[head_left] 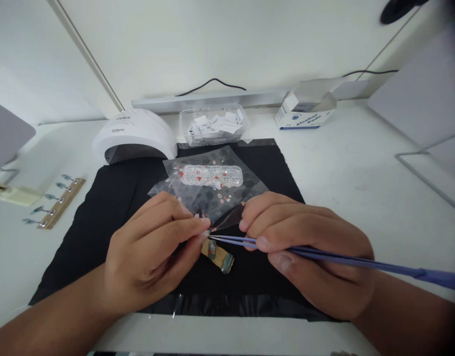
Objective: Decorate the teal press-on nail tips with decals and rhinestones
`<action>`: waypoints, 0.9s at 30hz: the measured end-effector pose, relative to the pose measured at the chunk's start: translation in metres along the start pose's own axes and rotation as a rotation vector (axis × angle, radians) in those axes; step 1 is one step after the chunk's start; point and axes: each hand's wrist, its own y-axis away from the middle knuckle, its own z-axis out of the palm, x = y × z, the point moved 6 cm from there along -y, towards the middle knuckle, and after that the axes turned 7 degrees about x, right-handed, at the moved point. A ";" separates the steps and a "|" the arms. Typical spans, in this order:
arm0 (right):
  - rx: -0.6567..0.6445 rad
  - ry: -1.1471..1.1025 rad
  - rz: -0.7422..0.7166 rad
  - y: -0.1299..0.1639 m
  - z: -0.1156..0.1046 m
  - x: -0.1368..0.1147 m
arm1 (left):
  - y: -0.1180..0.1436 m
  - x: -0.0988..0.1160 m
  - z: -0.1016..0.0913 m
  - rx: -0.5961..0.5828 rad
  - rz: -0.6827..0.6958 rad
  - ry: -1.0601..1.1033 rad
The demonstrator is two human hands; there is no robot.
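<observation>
Right hand [309,252] pinched shut around purple tweezers [323,256], tips pressed near together and pointed left at the other hand's fingertips. Left hand [153,252] closed too, thumb and forefinger nipping a tiny red gem [213,230] at the edge of a clear film [229,217]. Right fingers also touching that film from the other side. Just beneath the tweezer tips, a tan strip [218,254] with painted nail tips lay flat on the black mat [101,217], near its front edge. Behind the hands, toward the mat's far edge, sat a clear sheet of gems [212,176]. White nail lamp [134,136] at the mat's far left corner, clear tub of paper slips [212,126] beside it, small blue-and-white box [305,111] further right on the white table [360,163]. Wooden nail-tip holder [59,200] off the mat's left edge
</observation>
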 end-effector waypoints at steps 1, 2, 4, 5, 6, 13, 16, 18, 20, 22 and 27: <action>0.004 0.000 0.006 0.000 0.000 0.000 | 0.000 0.000 0.000 0.001 0.001 0.000; 0.007 -0.001 0.013 0.001 0.000 0.001 | 0.000 0.000 0.000 0.002 0.004 -0.001; 0.008 0.002 0.019 0.001 0.000 0.002 | 0.001 0.000 0.000 0.007 0.010 0.000; 0.007 0.004 0.017 0.000 0.000 0.002 | 0.001 0.000 0.000 0.009 0.011 0.001; 0.005 0.004 0.006 0.000 0.000 0.002 | 0.000 0.000 -0.001 0.010 0.012 0.004; 0.001 0.032 -0.033 -0.001 -0.001 -0.001 | -0.001 -0.001 0.000 0.005 0.003 0.018; 0.011 0.030 -0.040 -0.001 -0.001 -0.002 | 0.001 -0.002 0.000 0.009 0.014 0.020; 0.007 0.030 -0.039 -0.002 0.000 -0.001 | 0.002 -0.002 0.000 0.018 0.013 0.019; 0.009 0.017 -0.022 -0.001 0.000 0.000 | 0.002 -0.003 -0.001 0.020 0.008 0.011; 0.020 -0.009 0.006 0.000 -0.001 0.002 | 0.002 -0.003 -0.001 0.015 0.006 -0.005; 0.033 -0.052 0.085 0.006 -0.002 0.009 | 0.001 -0.005 -0.002 0.003 0.018 -0.036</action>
